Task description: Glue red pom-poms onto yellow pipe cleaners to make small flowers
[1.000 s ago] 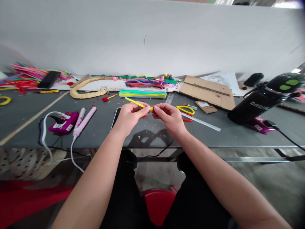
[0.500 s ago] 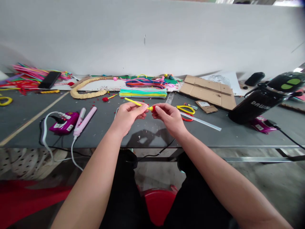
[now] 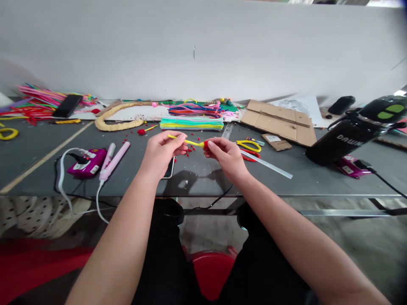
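Observation:
Between my hands a yellow pipe cleaner (image 3: 194,142) runs nearly level above the table, with a small red fuzzy head (image 3: 205,145) at its right end. My left hand (image 3: 165,150) pinches the yellow stem near its left end. The red head sits between the thumb and fingers of my right hand (image 3: 224,153), which hide part of it. Loose red bits (image 3: 190,150) lie on the table behind the stem. Under my left hand, a phone (image 3: 170,168) shows in part. Scissors with yellow and red handles (image 3: 249,146) lie just beyond my right hand.
Bundled pipe cleaners (image 3: 190,123) lie at the back, near a similar red-headed yellow piece (image 3: 141,132). To the left are a pink hair straightener (image 3: 114,161) and a purple power socket (image 3: 87,164). Cardboard (image 3: 280,120) and a black bottle (image 3: 340,137) stand right; a clear strip (image 3: 270,163) lies nearer.
My left hand has slid left along the yellow stem, away from the red head, baring more of it. The phone and red bits show more now. My right hand stays about where it was.

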Tool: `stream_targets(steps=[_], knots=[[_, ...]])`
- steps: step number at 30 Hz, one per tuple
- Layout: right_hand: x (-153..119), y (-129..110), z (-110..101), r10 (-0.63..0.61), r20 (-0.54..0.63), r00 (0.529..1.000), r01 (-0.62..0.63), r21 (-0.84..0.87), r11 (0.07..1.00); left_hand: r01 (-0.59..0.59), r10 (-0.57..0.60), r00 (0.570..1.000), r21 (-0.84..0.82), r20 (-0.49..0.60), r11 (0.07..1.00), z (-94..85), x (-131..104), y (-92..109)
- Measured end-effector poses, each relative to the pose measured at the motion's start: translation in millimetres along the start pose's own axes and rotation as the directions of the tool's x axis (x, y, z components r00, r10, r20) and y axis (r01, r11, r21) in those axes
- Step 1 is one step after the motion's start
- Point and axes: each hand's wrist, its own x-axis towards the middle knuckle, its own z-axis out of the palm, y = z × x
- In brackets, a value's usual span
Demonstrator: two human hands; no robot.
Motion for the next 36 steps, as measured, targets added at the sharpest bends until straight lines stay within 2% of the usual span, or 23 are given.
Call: stream_targets(steps=[6,10,17,23,28,33,36], knots=[[-0.3,0.8,5.7,0.1,0.047,0.994,-0.105,0.133,0.985,-0.018,0.015,0.998,-0.042,-0.067,0.999,1.4,-0.6,-1.3],[-5.2,3.9,14.0,0.189,0.079,0.979,-0.198,0.129,0.972,-0.032,0.025,0.995,-0.08,-0.094,0.996,8.1,-3.6,-2.4],[-6.9,6.9,21.8,0.125,0.001,0.992,-0.123,0.193,0.973,-0.016,0.01,0.998,-0.081,-0.069,0.997,26.1,-18.5,-7.3],[-3.1,5.3,27.0,0.15,-0.05,0.987,-0.134,0.247,0.96,-0.015,0.015,1.0,0.02,-0.014,1.0,29.5,-25.3,-12.0],[2.2,12.7,31.6,0.089,-0.054,0.995,-0.076,0.205,0.976,-0.042,0.037,0.999,0.166,0.033,0.985,28.2,-25.5,-15.2],[10.1,24.3,32.7,0.031,-0.059,0.998,-0.024,0.112,0.993,-0.165,0.153,0.986,0.44,0.063,0.883,28.3,-27.7,-21.2],[13.9,28.3,33.5,0.039,-0.062,0.997,-0.032,0.108,0.994,-0.196,0.173,0.981,0.539,0.093,0.819,29.2,-27.3,-25.0]])
